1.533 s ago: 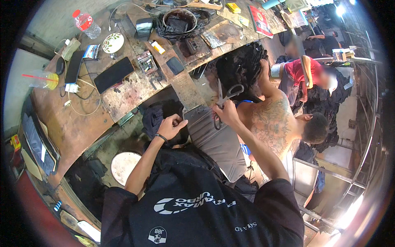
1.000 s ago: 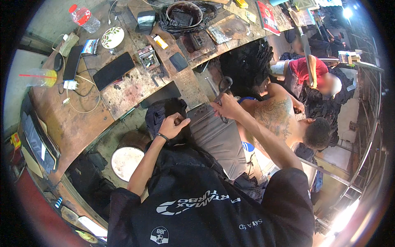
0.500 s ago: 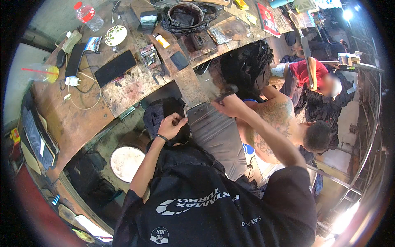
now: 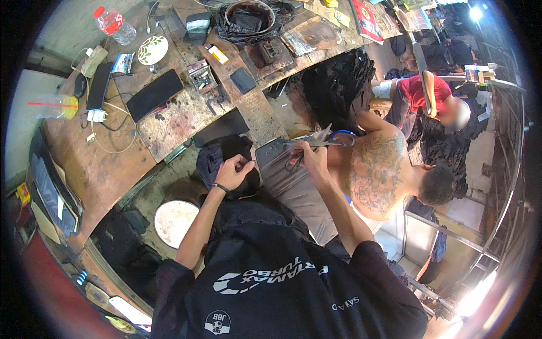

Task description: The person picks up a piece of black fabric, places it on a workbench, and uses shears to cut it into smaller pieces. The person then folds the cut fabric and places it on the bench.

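Head view: right hand (image 4: pixel 311 157) holding spread scissors (image 4: pixel 322 135) over dark creased panel (image 4: pixel 287 183), far end by wooden surface (image 4: pixel 257 116); left hand (image 4: pixel 233 173) curled narrow alongside, contents indeterminable; panel apparently already shaped, remaining work unclear.

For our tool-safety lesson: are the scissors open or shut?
Open: the scissors in the right hand have their handles spread apart.

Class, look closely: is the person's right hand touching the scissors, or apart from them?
Touching. The head view shows the right hand gripping the scissors, with no gap between them.
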Demonstrator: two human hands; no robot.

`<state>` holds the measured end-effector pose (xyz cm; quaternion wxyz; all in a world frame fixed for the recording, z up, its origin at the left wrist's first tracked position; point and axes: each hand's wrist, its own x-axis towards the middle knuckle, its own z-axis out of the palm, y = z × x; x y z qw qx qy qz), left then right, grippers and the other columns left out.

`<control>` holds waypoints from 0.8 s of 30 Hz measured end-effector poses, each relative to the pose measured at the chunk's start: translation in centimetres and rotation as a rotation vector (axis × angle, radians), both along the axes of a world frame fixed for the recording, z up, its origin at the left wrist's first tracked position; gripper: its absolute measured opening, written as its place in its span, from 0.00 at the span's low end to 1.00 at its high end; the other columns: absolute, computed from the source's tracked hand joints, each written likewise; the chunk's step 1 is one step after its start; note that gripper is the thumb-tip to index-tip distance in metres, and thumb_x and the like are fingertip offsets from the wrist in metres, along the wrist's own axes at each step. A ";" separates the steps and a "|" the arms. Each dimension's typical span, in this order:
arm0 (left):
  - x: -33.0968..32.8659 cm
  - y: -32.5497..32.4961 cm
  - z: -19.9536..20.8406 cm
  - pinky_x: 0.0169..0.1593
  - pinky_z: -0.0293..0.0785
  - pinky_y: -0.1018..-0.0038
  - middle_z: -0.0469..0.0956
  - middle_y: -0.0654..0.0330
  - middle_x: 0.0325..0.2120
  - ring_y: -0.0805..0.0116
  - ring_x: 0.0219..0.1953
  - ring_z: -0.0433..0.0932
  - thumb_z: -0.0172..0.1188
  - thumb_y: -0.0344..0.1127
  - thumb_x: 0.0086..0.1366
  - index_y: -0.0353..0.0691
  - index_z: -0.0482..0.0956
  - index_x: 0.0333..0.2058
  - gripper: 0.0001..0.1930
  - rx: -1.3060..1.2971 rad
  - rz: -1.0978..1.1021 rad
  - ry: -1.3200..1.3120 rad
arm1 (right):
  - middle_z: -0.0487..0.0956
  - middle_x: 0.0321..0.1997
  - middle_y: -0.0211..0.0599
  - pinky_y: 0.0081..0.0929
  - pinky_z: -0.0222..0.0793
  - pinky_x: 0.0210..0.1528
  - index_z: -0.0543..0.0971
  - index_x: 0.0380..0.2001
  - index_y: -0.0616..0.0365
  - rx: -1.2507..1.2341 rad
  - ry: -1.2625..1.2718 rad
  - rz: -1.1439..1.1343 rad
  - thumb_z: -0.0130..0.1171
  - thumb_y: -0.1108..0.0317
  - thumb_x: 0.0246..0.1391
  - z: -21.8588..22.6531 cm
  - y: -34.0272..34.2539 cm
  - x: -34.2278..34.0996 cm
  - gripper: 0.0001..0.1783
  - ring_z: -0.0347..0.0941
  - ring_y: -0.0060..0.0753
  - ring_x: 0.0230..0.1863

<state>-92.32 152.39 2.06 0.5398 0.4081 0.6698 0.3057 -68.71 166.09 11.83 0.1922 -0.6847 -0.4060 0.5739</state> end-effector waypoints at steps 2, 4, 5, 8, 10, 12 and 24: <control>-0.1 -0.1 -0.1 0.36 0.76 0.67 0.83 0.55 0.24 0.65 0.27 0.82 0.67 0.58 0.69 0.37 0.85 0.37 0.25 -0.033 -0.011 -0.004 | 0.85 0.31 0.41 0.32 0.81 0.28 0.82 0.36 0.68 0.012 0.015 -0.002 0.59 0.65 0.67 0.3 -0.1 -0.3 0.14 0.84 0.34 0.26; -0.1 -0.2 -0.3 0.37 0.77 0.67 0.84 0.55 0.25 0.64 0.28 0.83 0.67 0.58 0.69 0.37 0.85 0.37 0.25 0.004 -0.008 0.001 | 0.86 0.31 0.42 0.31 0.81 0.27 0.82 0.36 0.68 0.017 -0.091 0.040 0.58 0.64 0.68 0.3 -0.1 -0.8 0.15 0.84 0.34 0.27; -0.2 -0.2 -0.3 0.37 0.77 0.66 0.84 0.55 0.25 0.64 0.28 0.83 0.67 0.58 0.69 0.37 0.85 0.37 0.25 -0.008 -0.012 -0.002 | 0.86 0.31 0.42 0.30 0.81 0.27 0.82 0.35 0.68 0.030 -0.158 0.053 0.58 0.64 0.68 0.2 -0.1 -1.0 0.15 0.85 0.34 0.27; -0.3 0.0 -0.5 0.36 0.76 0.65 0.84 0.55 0.24 0.63 0.27 0.83 0.67 0.57 0.69 0.36 0.85 0.37 0.25 -0.025 -0.016 -0.005 | 0.86 0.32 0.42 0.29 0.81 0.25 0.82 0.35 0.69 0.074 -0.212 0.035 0.58 0.65 0.68 -0.5 -0.2 -1.6 0.14 0.85 0.35 0.26; -0.5 0.1 -0.6 0.36 0.76 0.65 0.83 0.55 0.24 0.63 0.27 0.82 0.67 0.57 0.69 0.36 0.85 0.37 0.24 0.017 -0.016 0.006 | 0.86 0.31 0.42 0.28 0.81 0.25 0.83 0.35 0.69 0.088 -0.238 -0.008 0.59 0.66 0.67 -1.1 0.1 -1.7 0.14 0.85 0.34 0.26; -0.6 0.1 -0.7 0.35 0.75 0.66 0.82 0.56 0.23 0.64 0.26 0.81 0.67 0.57 0.68 0.37 0.85 0.37 0.24 0.022 -0.007 0.010 | 0.87 0.30 0.41 0.28 0.81 0.25 0.83 0.35 0.70 0.073 -0.227 -0.016 0.59 0.68 0.66 -1.7 0.3 -1.6 0.13 0.86 0.34 0.27; -0.4 0.3 -1.1 0.30 0.68 0.68 0.77 0.60 0.18 0.70 0.20 0.73 0.68 0.56 0.69 0.37 0.84 0.36 0.23 0.048 -0.014 -0.005 | 0.81 0.22 0.62 0.55 0.78 0.36 0.83 0.20 0.71 0.448 -0.529 0.951 0.64 0.59 0.66 1.0 3.5 -0.4 0.25 0.81 0.69 0.29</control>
